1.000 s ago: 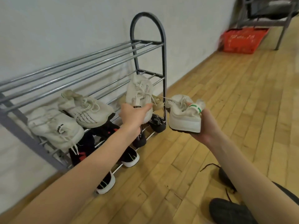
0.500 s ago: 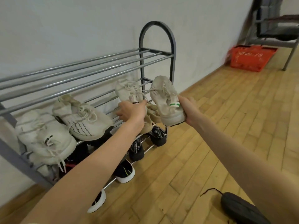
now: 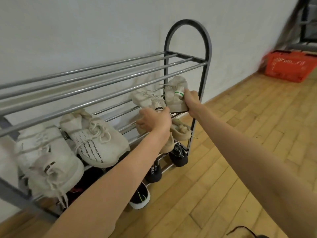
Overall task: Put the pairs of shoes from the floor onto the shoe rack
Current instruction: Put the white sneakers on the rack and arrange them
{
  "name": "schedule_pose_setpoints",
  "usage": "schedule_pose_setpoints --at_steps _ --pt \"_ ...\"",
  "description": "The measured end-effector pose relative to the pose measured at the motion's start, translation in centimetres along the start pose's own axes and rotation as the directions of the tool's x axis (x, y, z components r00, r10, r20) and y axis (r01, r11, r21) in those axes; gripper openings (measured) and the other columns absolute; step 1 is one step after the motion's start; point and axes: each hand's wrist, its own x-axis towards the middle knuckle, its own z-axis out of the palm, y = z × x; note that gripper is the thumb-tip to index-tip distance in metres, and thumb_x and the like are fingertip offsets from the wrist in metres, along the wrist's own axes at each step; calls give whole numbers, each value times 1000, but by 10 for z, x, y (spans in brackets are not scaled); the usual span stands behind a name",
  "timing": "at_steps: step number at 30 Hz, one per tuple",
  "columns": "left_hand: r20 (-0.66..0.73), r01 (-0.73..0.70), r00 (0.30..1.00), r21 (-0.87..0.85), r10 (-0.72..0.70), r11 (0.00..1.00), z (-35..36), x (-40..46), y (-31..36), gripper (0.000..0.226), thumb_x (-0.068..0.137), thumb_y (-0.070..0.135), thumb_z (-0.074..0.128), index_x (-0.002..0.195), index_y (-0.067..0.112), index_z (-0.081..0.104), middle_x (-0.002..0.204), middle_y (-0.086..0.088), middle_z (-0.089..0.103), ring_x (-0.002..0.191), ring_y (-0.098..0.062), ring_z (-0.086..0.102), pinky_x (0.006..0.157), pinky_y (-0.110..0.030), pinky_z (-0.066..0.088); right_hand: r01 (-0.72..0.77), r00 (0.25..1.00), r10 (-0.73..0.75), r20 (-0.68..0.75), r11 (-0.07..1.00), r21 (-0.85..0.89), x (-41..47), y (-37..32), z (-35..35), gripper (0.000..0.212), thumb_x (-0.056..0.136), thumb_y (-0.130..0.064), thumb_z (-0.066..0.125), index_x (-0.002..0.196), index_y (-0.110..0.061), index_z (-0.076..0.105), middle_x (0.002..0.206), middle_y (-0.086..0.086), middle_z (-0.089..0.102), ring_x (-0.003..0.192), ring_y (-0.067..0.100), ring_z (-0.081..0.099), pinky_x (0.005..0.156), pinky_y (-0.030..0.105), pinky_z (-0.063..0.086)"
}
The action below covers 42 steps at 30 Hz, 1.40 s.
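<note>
On the middle tier of the shoe rack (image 3: 205,64), at its 3 o'clock end, the left hand (image 3: 154,120) has its grip grasping the heel of one cream sneaker (image 3: 147,100). At that shoe's 3 o'clock, the right hand (image 3: 192,100) clasps the green-tabbed sneaker (image 3: 175,93) by its heel.

Grey metal shoe rack (image 3: 205,48) with silver bars. Off-white shoe with green-and-white heel tab (image 3: 175,93) in right hand (image 3: 193,102); off-white shoe with black lettering on the tab (image 3: 149,100) at left hand (image 3: 154,120). Left of the hands, white shoe with black dashed print (image 3: 96,143). Below, black shoes (image 3: 153,169). Orange basket (image 3: 289,66), tan wood floor (image 3: 240,134), white wall (image 3: 85,31).
</note>
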Motion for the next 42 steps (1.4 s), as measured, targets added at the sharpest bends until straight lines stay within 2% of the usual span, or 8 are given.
schedule_pose_setpoints --at_steps 5,8,12,15,18,24,30,42 --pt "13 -18 1000 99 17 995 3 8 -3 69 77 28 74 130 6 35 137 -23 33 122 -38 39 99 -42 43 60 998 -63 -13 987 -151 -2 8 3 28 104 -21 26 100 -6 50 75 2 48 78 19 50 53 24 36" --pt "52 -48 998 106 43 993 -2 4 -7 67 76 27 70 129 5 36 135 -22 36 119 -36 40 98 -47 45 144 988 -151 -35 978 -149 -11 13 0 39 104 -22 26 96 -1 59 82 8 52 83 20 49 64 30 37" --pt "70 -149 988 121 141 981 -17 -16 -12 66 76 29 65 131 5 38 134 -18 38 120 -34 41 99 -47 44 262 960 -273 -58 954 -148 -38 34 -8 38 102 -19 30 66 -15 43 68 -2 45 62 10 39 58 26 30" --pt "93 -299 953 129 288 946 -32 -42 -29 63 78 22 65 133 8 39 134 -14 37 122 -29 40 103 -42 41 326 939 -342 -24 913 -245 -70 62 -18 29 100 -17 37 98 -3 62 94 6 63 83 11 53 73 24 39" --pt "143 -415 907 139 397 899 -46 -64 -51 56 79 15 65 129 9 41 130 -11 39 121 -25 41 102 -32 38 342 934 -355 31 868 -361 -102 85 -33 38 100 -19 41 133 -2 51 129 8 57 116 17 53 92 25 40" --pt "253 -381 909 175 332 908 -61 -64 -62 43 81 13 62 121 12 48 120 -6 45 108 -21 52 84 -30 46 315 944 -325 52 849 -423 -132 95 -55 32 97 -17 50 127 -6 53 119 4 59 102 11 51 85 23 40" --pt "265 -388 904 177 336 905 -80 -65 -55 38 79 13 61 115 12 50 117 -6 50 107 -24 54 92 -42 50 275 960 -274 58 882 -383 -131 75 -46 36 92 -11 51 127 -6 53 111 3 58 101 15 55 76 22 44" --pt "350 -598 781 180 517 781 -117 -56 -53 26 83 6 58 108 10 54 106 -4 61 96 -18 60 82 -29 49 304 950 -253 181 877 -372 -148 78 14 33 90 -11 55 121 -2 56 115 11 62 106 23 59 94 41 51"
